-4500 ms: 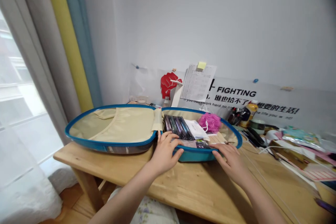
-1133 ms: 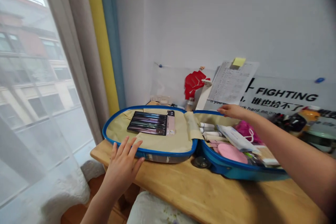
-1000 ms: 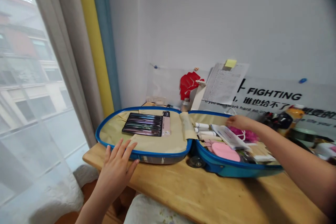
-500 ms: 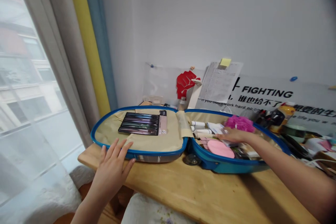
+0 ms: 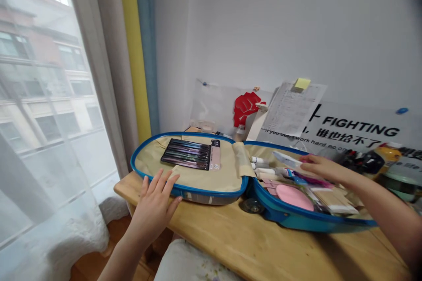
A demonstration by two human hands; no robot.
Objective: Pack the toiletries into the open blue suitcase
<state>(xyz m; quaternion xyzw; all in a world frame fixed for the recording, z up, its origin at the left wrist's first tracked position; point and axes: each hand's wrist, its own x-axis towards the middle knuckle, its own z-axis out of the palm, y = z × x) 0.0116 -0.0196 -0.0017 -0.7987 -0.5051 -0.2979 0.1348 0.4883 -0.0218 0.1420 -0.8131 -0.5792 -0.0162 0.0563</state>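
Note:
A small blue-rimmed suitcase (image 5: pixel 206 197) lies open with beige lining. My left hand (image 5: pixel 158 197) rests on the near rim of its left half, fingers spread and holding nothing. Just beyond those fingers lies a flat pack of what look like toothbrushes (image 5: pixel 186 153) on a pink card. Over the right half, my right hand (image 5: pixel 318 167) pinches a flat whitish packet (image 5: pixel 286 158), raised and tilted above the contents. Below it are white-capped tubes (image 5: pixel 263 171), a pink oval item (image 5: pixel 294 197) and a magenta mesh bath puff (image 5: pixel 321 181), partly hidden by the hand.
The suitcase stands on a wooden table (image 5: pixel 217 232), one wheel (image 5: pixel 252 205) toward me. Behind it are a small bottle (image 5: pixel 239 131), papers on a white stand (image 5: pixel 293 109) and a wall poster (image 5: pixel 359 127). Curtains (image 5: pixel 132 52) hang left. Bottles and clutter (image 5: pixel 385 158) crowd the right.
My right hand has lifted the whitish packet off the other contents and moved right with it. The view has shifted; my left hand keeps its place on the rim.

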